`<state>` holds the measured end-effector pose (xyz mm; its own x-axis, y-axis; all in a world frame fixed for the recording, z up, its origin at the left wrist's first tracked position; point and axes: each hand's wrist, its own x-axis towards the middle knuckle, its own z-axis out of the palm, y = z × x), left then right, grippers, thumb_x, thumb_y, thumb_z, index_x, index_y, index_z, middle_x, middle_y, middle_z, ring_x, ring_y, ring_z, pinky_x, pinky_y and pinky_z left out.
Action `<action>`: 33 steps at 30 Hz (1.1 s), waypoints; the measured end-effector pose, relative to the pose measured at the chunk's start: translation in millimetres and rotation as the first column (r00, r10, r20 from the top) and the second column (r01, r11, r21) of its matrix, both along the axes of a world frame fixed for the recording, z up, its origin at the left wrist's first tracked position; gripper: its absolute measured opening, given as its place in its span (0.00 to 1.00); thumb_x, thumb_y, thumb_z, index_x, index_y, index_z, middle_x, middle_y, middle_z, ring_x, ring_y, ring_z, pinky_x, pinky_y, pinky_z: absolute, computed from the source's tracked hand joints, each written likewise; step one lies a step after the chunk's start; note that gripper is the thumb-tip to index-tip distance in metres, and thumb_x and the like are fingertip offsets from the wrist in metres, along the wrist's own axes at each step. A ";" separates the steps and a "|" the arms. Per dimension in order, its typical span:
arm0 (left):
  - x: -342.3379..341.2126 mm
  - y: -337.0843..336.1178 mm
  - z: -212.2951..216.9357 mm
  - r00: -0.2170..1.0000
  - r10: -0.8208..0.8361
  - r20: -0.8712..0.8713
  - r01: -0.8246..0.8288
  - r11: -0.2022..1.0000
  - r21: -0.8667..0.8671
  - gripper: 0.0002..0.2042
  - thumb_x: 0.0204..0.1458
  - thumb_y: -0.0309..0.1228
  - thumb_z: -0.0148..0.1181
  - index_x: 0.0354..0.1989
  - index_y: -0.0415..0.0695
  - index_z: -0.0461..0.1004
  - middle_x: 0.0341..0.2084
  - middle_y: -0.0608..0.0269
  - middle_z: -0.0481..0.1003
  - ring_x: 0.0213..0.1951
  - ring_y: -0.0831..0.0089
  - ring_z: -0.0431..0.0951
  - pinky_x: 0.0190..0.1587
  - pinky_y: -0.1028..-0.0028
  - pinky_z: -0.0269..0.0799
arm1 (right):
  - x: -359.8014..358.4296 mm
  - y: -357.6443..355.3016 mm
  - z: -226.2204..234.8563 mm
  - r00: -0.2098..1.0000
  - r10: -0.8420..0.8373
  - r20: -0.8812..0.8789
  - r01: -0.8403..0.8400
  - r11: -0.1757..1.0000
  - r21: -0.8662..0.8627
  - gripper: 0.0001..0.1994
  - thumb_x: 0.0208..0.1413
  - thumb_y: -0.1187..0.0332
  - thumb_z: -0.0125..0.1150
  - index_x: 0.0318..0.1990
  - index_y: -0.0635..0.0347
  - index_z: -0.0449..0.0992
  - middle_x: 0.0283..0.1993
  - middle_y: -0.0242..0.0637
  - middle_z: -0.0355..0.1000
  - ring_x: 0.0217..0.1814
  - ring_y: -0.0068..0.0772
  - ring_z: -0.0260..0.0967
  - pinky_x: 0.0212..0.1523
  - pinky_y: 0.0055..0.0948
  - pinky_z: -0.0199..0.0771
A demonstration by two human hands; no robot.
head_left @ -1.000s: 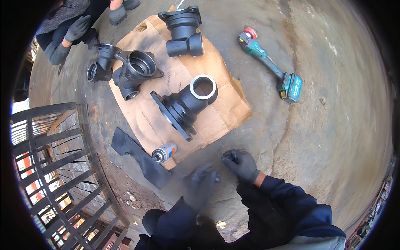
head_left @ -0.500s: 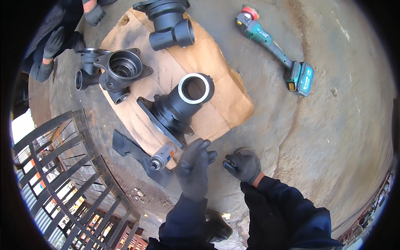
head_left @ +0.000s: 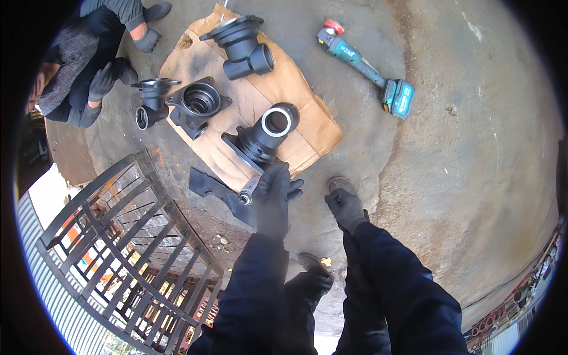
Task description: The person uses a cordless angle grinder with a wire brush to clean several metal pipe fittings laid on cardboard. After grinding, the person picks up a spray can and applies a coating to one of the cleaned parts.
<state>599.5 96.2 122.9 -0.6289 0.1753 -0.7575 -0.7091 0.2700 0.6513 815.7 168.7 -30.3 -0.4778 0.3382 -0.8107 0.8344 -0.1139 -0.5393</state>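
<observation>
My left hand [head_left: 273, 198], in a dark grey glove, is open with its fingers stretched forward and holds nothing. It overlaps the view of a spray can [head_left: 248, 193], lying at the cardboard's near edge. Just beyond its fingertips stands a black flanged pipe fitting [head_left: 258, 144], with a bare silver ring round its upper opening. My right hand [head_left: 346, 208], in a matching glove, hangs over my shoe with its fingers curled closed. Nothing shows in it. Other black castings, one with a wide open bore [head_left: 202, 99] and one with a side outlet [head_left: 244, 59], rest on the cardboard [head_left: 307, 136].
A teal cordless angle grinder [head_left: 367, 68] with a red wheel lies at the far right. Another gloved person [head_left: 77, 65] crouches at the far left near a smaller casting [head_left: 151, 100]. A dark metal grating [head_left: 136, 248] borders the left. A dark strip [head_left: 216, 192] lies nearby.
My view has risen and shifted, so the fittings look smaller and more of the crouching person shows. My right hand's fingers look curled more tightly; my left stays stretched out.
</observation>
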 end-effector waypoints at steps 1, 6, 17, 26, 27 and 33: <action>-11.8 10.2 1.4 1.000 0.006 0.010 -0.006 1.000 0.018 0.19 0.70 0.34 0.62 0.64 0.39 0.75 0.50 0.62 0.79 0.47 0.64 0.87 0.48 0.67 0.85 | 8.9 6.9 29.9 0.999 -0.045 0.005 0.045 0.999 -0.016 0.14 0.65 0.56 0.71 0.43 0.59 0.84 0.31 0.44 0.82 0.32 0.39 0.82 0.34 0.38 0.80; -55.0 42.0 -36.6 0.986 0.079 0.148 -0.098 0.986 0.131 0.24 0.69 0.37 0.65 0.70 0.46 0.67 0.55 0.59 0.77 0.52 0.57 0.86 0.52 0.61 0.85 | 50.0 36.8 117.3 0.953 -0.304 0.012 0.303 0.945 -0.119 0.13 0.64 0.58 0.73 0.42 0.59 0.85 0.30 0.37 0.83 0.27 0.28 0.79 0.31 0.32 0.80; -123.5 94.3 -136.7 0.908 0.101 0.406 -0.039 0.987 -0.159 0.28 0.65 0.52 0.67 0.67 0.52 0.71 0.64 0.59 0.72 0.47 0.53 0.87 0.43 0.61 0.87 | -44.7 100.8 34.7 0.957 -0.273 -0.100 0.271 0.962 -0.031 0.15 0.67 0.62 0.72 0.51 0.66 0.82 0.36 0.37 0.84 0.33 0.20 0.80 0.34 0.25 0.80; -147.5 95.7 -171.3 0.936 -0.160 0.313 0.296 0.840 -0.456 0.27 0.61 0.56 0.68 0.41 0.36 0.84 0.33 0.52 0.83 0.26 0.62 0.87 0.21 0.66 0.82 | -223.9 118.2 -59.7 0.660 -0.747 -0.082 0.674 0.637 -0.375 0.17 0.70 0.55 0.70 0.54 0.58 0.80 0.42 0.33 0.81 0.39 0.25 0.79 0.41 0.26 0.79; -147.8 95.0 -172.8 0.896 -0.387 0.217 0.443 0.751 -0.489 0.29 0.61 0.57 0.65 0.35 0.34 0.85 0.29 0.49 0.84 0.25 0.61 0.87 0.26 0.64 0.83 | -233.5 117.8 -65.8 0.678 -0.729 -0.094 0.658 0.658 -0.365 0.17 0.69 0.54 0.70 0.53 0.57 0.80 0.42 0.32 0.81 0.39 0.25 0.79 0.41 0.26 0.79; -133.8 78.9 -172.2 0.942 -0.335 -0.004 0.273 0.774 -0.572 0.30 0.59 0.56 0.65 0.26 0.35 0.85 0.22 0.47 0.82 0.25 0.59 0.85 0.36 0.60 0.82 | -267.9 99.7 -124.2 0.844 -0.497 -0.200 0.458 0.863 -0.213 0.19 0.70 0.55 0.69 0.56 0.62 0.82 0.41 0.31 0.80 0.42 0.24 0.77 0.44 0.23 0.75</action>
<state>465.6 175.1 -49.3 -0.6921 -0.0613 -0.7192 -0.4679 0.7968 0.3824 547.8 268.4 -154.5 -0.4745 0.4573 -0.7521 0.5024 -0.5609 -0.6580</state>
